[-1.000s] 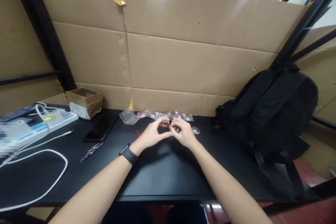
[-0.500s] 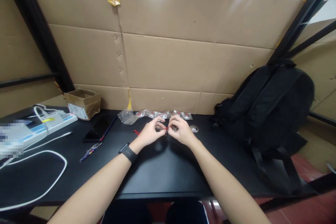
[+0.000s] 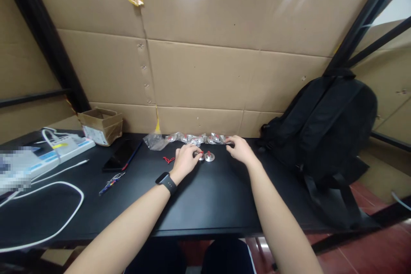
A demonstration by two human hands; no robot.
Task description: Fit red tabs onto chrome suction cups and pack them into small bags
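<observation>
My left hand, a dark watch on its wrist, has its thumb and fingers closed at a small silver cymbal with red cord at its centre. Its fingers hide part of that disc. Just to the right, touching or nearly so, a second small cymbal lies flat, a red cord loop on top. My right hand hovers apart by the right end of a row of plastic-wrapped cymbals, thumb and forefinger spread with nothing visible between them. A loose red cord lies left of my left hand.
At the left are a phone, a keychain, an open cardboard box, a power strip and white cables. A black backpack stands at the right. A cardboard wall closes off the back.
My hands, together earlier over a red cord, have parted. The right has moved right, over where a lone disc lay. Two cymbals now show side by side by the left hand.
</observation>
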